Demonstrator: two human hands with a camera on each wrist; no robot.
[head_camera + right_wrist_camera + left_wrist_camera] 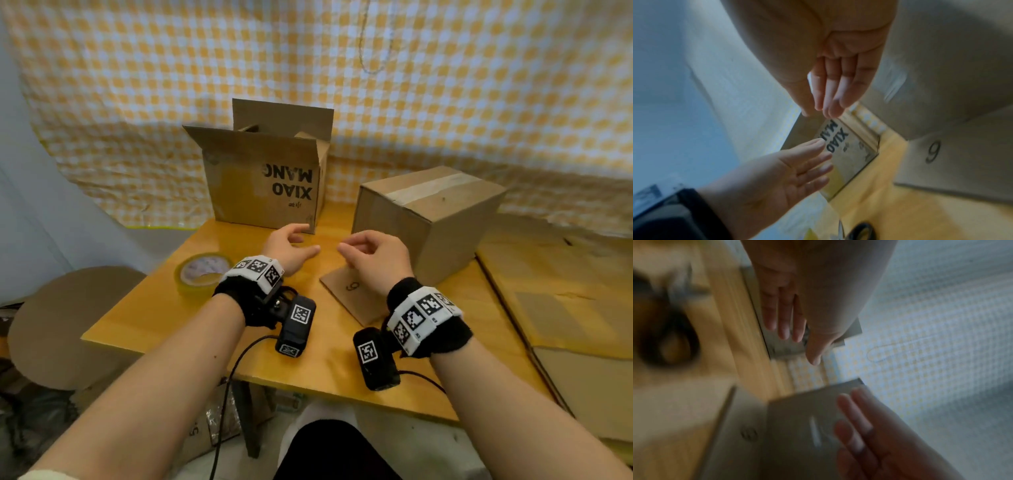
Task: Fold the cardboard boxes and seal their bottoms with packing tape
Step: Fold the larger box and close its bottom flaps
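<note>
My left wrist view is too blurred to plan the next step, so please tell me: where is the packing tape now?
Observer: The tape roll lies flat near the left edge of the table, beside the left wrist.
Operator: Is any box sealed?
Observer: The right box has a tape strip across its upper face.
Operator: And the other box?
Observer: The printed box stands behind the left hand, its print upside down and its upper flaps open.
</note>
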